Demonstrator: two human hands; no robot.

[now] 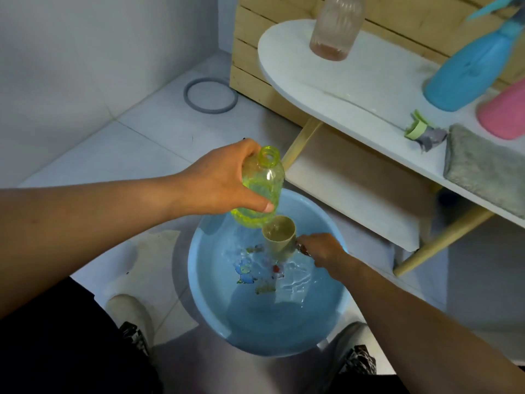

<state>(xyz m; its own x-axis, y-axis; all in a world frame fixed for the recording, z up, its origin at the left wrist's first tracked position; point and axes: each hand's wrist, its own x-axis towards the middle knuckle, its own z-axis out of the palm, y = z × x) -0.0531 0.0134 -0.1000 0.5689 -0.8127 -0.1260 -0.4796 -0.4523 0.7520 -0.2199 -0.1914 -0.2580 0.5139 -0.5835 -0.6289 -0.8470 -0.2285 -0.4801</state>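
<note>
Light: we record dim, even indoor light, cool cast | Shadows: soft, beside the basin (199, 291) on the floor (136, 146) | Glare: glints on the water (295, 282) | Edges: wide-angle bending, dark lower corners | Focus: slightly soft

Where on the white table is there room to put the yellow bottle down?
The bare middle of the white table, between the ribbed glass jar and the blue spray bottle, has room. The right end is crowded: the spray bottle, pink bottle, small green item and grey cloth sit close together.
</note>
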